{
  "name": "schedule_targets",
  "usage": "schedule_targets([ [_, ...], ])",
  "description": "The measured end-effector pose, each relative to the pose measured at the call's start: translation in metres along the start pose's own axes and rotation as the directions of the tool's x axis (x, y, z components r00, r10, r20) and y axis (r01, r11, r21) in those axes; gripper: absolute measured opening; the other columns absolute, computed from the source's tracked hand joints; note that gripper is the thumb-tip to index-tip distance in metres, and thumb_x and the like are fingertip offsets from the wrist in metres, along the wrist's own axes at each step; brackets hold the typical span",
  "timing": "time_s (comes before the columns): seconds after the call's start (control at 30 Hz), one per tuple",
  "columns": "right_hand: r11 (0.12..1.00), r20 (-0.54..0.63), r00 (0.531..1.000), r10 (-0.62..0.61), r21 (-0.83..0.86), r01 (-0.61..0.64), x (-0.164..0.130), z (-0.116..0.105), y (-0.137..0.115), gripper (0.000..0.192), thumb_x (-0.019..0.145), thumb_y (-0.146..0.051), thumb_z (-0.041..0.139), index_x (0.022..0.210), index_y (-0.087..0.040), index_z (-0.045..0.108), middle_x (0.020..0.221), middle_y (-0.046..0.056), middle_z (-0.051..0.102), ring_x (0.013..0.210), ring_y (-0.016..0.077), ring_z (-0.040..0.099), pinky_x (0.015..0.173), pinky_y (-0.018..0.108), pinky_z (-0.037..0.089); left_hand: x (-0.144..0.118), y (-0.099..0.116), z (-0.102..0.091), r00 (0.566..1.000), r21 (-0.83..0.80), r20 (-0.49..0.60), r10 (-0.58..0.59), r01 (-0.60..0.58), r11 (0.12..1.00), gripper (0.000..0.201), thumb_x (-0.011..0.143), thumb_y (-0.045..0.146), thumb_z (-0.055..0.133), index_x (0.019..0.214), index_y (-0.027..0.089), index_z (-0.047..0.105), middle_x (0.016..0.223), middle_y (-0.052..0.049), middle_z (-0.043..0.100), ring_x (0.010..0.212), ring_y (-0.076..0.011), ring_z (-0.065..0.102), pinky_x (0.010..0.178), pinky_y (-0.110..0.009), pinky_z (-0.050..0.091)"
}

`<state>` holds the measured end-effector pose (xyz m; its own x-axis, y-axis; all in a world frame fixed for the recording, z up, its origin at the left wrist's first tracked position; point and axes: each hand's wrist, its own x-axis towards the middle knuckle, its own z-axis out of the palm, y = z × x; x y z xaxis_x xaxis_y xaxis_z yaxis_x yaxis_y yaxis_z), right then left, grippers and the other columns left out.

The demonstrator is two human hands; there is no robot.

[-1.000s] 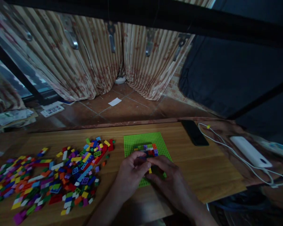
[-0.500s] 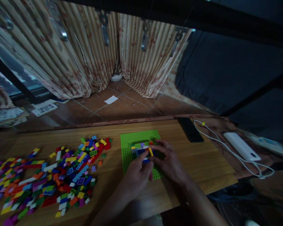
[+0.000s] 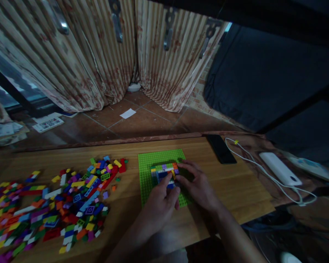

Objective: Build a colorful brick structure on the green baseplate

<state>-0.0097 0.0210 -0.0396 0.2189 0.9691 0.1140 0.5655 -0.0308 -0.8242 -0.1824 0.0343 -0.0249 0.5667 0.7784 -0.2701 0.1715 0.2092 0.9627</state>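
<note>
On the green baseplate (image 3: 146,171) a small brick build (image 3: 164,171) stands a few layers high, near the plate's middle. The left hand (image 3: 159,204) presses a fingertip onto it; the right hand (image 3: 199,186) pinches a yellow brick (image 3: 173,174) in a narrow grip at the build's right end. Left of the baseplate, a large pile of loose bricks (image 3: 57,204) covers the surface (image 3: 235,190), so most building seems left.

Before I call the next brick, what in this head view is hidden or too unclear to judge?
1. Near side of the brick build and front right of the green baseplate: covered by the left hand and right hand.
2. Whether either hand grips the small yellow brick: dim, too small.
3. Loose brick pile: cut off by the left edge.
4. White cable: its far end is lost in shadow at right.
</note>
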Motion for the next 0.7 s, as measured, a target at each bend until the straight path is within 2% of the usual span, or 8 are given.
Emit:
schedule_targets([
  [0.23, 0.999, -0.038, 0.999, -0.001, -0.04, 0.0, 0.002, 0.005, -0.005, 0.036, 0.085, -0.046, 0.064, 0.114, -0.025, 0.069, 0.126, 0.009, 0.06, 0.118, 0.0253, 0.056, 0.102, 0.044, 0.045, -0.003, 0.006, 0.004, 1.0, 0.085, 0.003, 0.006, -0.006, 0.996, 0.064, 0.093, 0.034, 0.043, 0.149, 0.006, 0.032, 0.062, 0.002, 0.061, 0.06, -0.015, 0.058, 0.063, -0.027, 0.044],
  [0.43, 0.999, -0.11, 0.993, 0.052, 0.002, -0.052, 0.005, 0.01, -0.006, 0.034, 0.078, -0.043, 0.071, 0.106, -0.024, 0.072, 0.121, 0.009, 0.064, 0.114, 0.0259, 0.058, 0.102, 0.045, 0.044, -0.004, 0.011, 0.004, 1.0, 0.106, -0.004, 0.005, -0.004, 0.994, 0.059, 0.092, 0.033, 0.044, 0.144, 0.006, 0.04, 0.061, 0.0, 0.062, 0.059, -0.0167, 0.058, 0.063, -0.029, 0.044],
  [0.57, 0.995, -0.144, 0.985, 0.096, 0.036, -0.092, 0.008, 0.013, -0.006, 0.034, 0.071, -0.04, 0.077, 0.099, -0.022, 0.074, 0.116, 0.01, 0.066, 0.111, 0.0268, 0.06, 0.101, 0.046, 0.045, -0.004, 0.013, 0.004, 1.0, 0.126, -0.001, -0.024, 0.024, 0.992, 0.06, 0.092, 0.032, 0.044, 0.145, 0.005, 0.039, 0.061, 0.0, 0.062, 0.058, -0.0172, 0.058, 0.062, -0.029, 0.044],
  [0.7, 0.993, -0.172, 0.979, 0.113, 0.059, -0.104, 0.009, 0.016, -0.005, 0.032, 0.068, -0.039, 0.078, 0.096, -0.023, 0.074, 0.112, 0.008, 0.067, 0.107, 0.0263, 0.061, 0.098, 0.045, 0.046, -0.004, 0.01, 0.005, 1.0, 0.139, -0.01, 0.001, 0.001, 0.99, 0.058, 0.091, 0.03, 0.045, 0.145, 0.008, 0.039, 0.06, 0.001, 0.062, 0.057, -0.0175, 0.059, 0.063, -0.029, 0.045],
])
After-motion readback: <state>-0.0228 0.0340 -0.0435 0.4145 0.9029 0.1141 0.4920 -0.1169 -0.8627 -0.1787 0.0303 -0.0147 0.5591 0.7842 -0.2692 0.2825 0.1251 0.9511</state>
